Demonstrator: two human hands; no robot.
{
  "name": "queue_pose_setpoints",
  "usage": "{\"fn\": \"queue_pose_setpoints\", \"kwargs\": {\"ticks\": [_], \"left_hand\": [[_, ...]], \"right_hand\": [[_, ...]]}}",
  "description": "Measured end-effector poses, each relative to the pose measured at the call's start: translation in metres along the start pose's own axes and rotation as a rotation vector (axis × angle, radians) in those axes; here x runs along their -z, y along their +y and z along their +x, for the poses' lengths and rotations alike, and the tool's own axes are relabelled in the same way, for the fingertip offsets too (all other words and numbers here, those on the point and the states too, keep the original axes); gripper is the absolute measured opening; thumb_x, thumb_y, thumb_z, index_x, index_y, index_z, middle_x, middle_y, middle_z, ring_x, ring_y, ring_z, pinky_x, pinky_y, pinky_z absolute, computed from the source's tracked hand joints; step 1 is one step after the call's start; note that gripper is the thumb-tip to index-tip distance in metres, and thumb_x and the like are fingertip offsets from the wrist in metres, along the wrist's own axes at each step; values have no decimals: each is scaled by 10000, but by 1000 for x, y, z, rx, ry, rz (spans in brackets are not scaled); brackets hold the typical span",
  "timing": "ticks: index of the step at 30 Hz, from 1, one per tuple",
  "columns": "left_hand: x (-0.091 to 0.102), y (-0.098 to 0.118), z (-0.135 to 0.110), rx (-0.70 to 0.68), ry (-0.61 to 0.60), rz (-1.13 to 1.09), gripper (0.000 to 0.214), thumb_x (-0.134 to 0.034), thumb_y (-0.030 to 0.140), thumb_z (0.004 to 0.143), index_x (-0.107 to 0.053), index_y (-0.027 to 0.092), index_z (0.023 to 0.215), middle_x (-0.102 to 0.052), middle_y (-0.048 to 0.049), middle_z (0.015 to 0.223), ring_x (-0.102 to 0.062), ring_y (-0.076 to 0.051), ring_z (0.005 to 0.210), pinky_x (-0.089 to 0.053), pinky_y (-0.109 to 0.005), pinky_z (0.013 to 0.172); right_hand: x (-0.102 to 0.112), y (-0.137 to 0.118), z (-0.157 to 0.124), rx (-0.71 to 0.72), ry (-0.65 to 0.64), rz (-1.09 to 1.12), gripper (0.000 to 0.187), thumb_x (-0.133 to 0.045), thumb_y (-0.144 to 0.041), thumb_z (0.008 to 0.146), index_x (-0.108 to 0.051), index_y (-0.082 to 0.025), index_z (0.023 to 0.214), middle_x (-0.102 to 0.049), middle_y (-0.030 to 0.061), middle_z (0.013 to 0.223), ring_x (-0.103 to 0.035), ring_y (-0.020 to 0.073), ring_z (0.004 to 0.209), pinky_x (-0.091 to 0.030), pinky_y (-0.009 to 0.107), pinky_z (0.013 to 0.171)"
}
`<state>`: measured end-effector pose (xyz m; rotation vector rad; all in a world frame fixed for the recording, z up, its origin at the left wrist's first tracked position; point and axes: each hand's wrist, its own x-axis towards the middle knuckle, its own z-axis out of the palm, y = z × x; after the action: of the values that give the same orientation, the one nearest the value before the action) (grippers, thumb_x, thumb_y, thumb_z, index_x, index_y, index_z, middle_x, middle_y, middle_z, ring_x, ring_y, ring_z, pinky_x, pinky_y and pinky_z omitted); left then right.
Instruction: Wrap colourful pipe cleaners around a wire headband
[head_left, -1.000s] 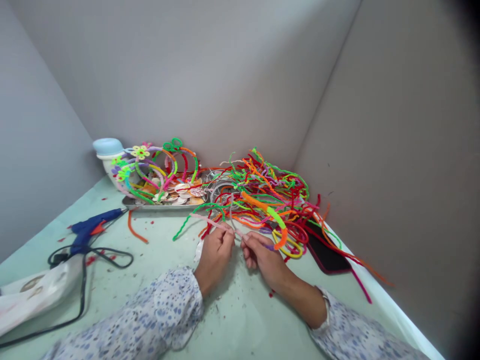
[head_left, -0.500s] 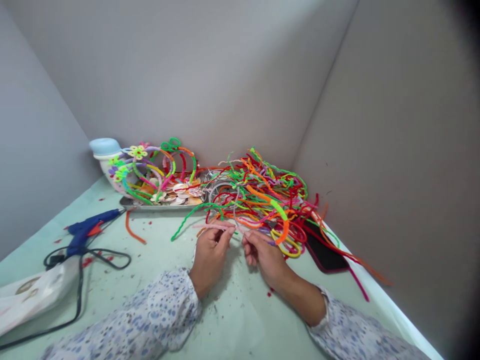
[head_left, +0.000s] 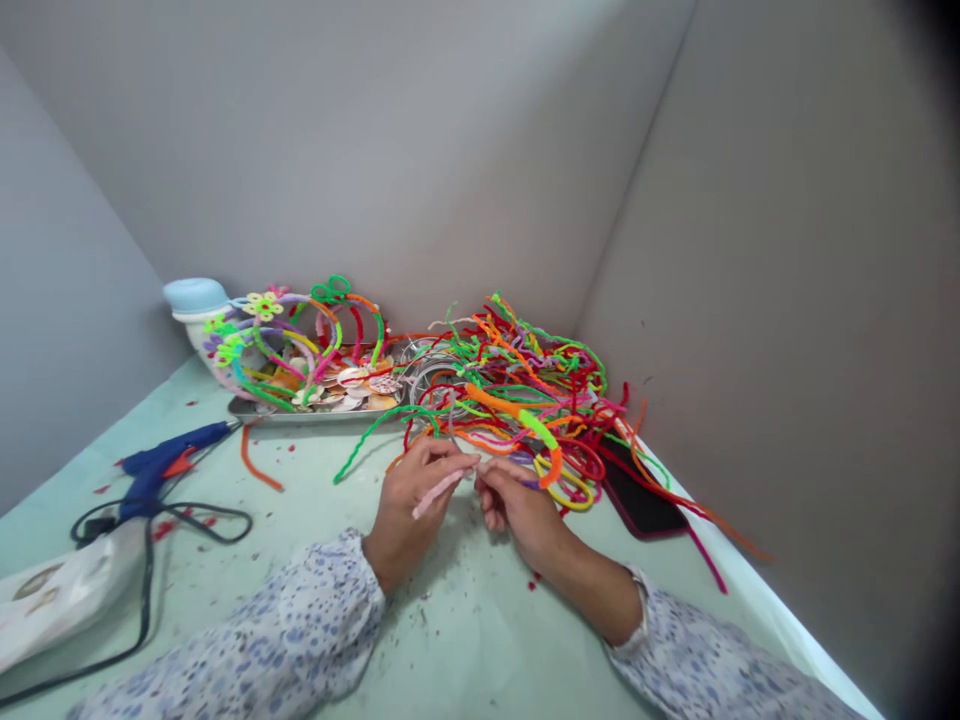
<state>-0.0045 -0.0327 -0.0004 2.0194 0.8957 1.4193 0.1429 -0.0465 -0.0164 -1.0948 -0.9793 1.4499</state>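
My left hand [head_left: 409, 510] is closed, thumb and forefinger pinching a pale pink pipe cleaner [head_left: 437, 494] whose free end slants down across the fingers. Fingertip to fingertip with it is my right hand [head_left: 536, 522], also closed in a pinch at the bare grey end of a thin headband. That headband [head_left: 538, 430] arcs up behind the right hand, wrapped in orange, bright green and purple. What exactly lies between the fingertips is partly hidden. Just behind both hands spreads a tangled heap of coloured pipe cleaners [head_left: 517, 350].
A metal tray [head_left: 322, 415] holds shells and finished headbands [head_left: 311, 320] with flowers. Beside it stands a white bottle with a blue cap [head_left: 196, 297]. A blue glue gun [head_left: 161, 462], its cord and a plastic bag [head_left: 67, 595] lie left. A phone [head_left: 641, 495] lies right.
The pink pipe cleaner's free end has swung from pointing left to slanting down in front of my left hand. My left hand has turned a little. The whole view has shifted slightly.
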Motion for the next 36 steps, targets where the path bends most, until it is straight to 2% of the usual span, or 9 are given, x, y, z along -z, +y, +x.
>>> {"fn": "queue_pose_setpoints", "kwargs": {"ticks": [5,9,11,14,17,19,25,32,36], "left_hand": [[-2,3,1,12,31,42,208,-498,216,847,-657,229,981,-601,-67,948,-565,-166,848,-455,-272,715],[-5,4,4,203,116,74,213,-536,276,824,-554,190,1018,-588,-50,943,-535,-124,684,-432,-243,618],[-6,3,4,290,90,38,194,-534,312,821,-537,173,956,-574,-24,833,-514,-116,634,-413,-233,584],[-7,1,4,383,-23,-2,214,-521,371,819,-549,161,788,-532,10,673,-488,-120,599,-384,-230,563],[-6,4,3,424,-119,-19,276,-492,398,827,-556,165,694,-492,27,596,-451,-116,555,-343,-230,528],[-5,7,3,422,-137,-21,293,-476,387,833,-542,172,646,-461,37,553,-428,-113,533,-321,-232,514],[-6,4,3,420,-117,-52,359,-432,354,845,-431,181,530,-422,42,495,-418,-113,518,-317,-233,524],[-11,0,2,476,5,14,202,-484,281,753,-472,183,577,-454,40,507,-424,-118,512,-307,-222,492],[-13,5,4,530,54,3,187,-487,239,708,-476,177,532,-487,32,514,-437,-115,508,-303,-219,475]], "right_hand": [[0,0,0,0,19,-8,239,-553,-366,755,-542,-166,625,-505,-57,465,-431,49,341,-298,161,348],[1,0,1,-9,19,58,224,-544,-364,751,-547,-167,644,-494,-60,476,-421,47,353,-311,161,364],[1,0,1,-9,17,54,232,-546,-373,752,-543,-167,644,-488,-62,477,-416,45,351,-300,160,360],[1,1,0,7,10,17,240,-543,-382,760,-532,-171,646,-485,-65,485,-416,44,352,-298,160,364],[0,1,-3,44,-10,-76,243,-516,-375,787,-527,-175,651,-482,-62,497,-422,49,369,-311,165,379],[-1,0,-6,67,-26,-137,239,-497,-371,803,-517,-181,658,-485,-58,513,-430,57,384,-315,171,387],[-5,2,-12,111,15,-266,259,-477,-379,819,-502,-195,638,-472,-48,519,-437,87,425,-341,202,423],[0,8,-14,230,35,-429,247,-456,-318,839,-478,-207,618,-462,-34,518,-437,121,494,-331,233,481],[-1,5,-16,280,37,-514,157,-481,-254,809,-495,-214,658,-473,-28,547,-437,135,528,-328,239,499]]}}
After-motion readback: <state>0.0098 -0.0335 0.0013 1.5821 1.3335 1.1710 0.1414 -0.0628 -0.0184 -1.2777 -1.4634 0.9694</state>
